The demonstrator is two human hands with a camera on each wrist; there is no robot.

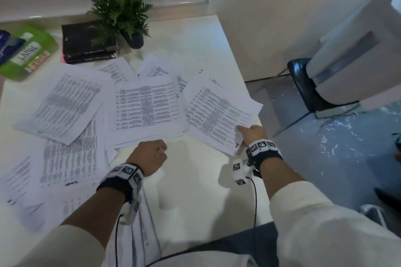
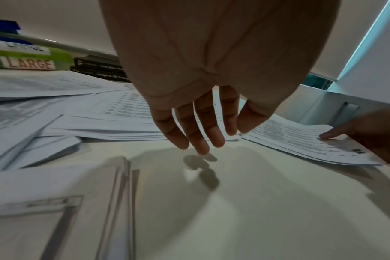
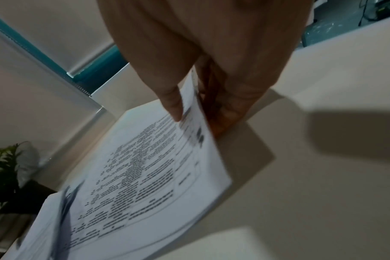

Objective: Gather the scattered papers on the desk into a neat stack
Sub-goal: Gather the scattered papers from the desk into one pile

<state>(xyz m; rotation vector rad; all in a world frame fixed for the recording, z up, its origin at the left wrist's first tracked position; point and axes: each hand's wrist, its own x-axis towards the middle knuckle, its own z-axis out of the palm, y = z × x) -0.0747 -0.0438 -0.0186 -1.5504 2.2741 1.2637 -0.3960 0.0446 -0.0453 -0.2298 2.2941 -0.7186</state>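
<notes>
Printed papers lie scattered over a white desk (image 1: pixel 195 184). A sheaf of papers (image 1: pixel 219 110) lies at the desk's right edge, and my right hand (image 1: pixel 249 134) pinches its near corner. In the right wrist view the thumb (image 3: pixel 172 103) lies on top of the sheaf (image 3: pixel 145 167) and the fingers are underneath. My left hand (image 1: pixel 152 156) hovers over bare desk just in front of the middle pile (image 1: pixel 147 106). Its fingers (image 2: pixel 198 139) hang loose and hold nothing. More sheets lie to the left (image 1: pixel 63 102) and under my left forearm (image 1: pixel 141 234).
A potted fern (image 1: pixel 121 11), stacked black books (image 1: pixel 86 43) and a green package (image 1: pixel 28 52) stand along the back of the desk. The desk's right edge drops to a floor strewn with paper bits, where a black chair (image 1: pixel 308 86) stands.
</notes>
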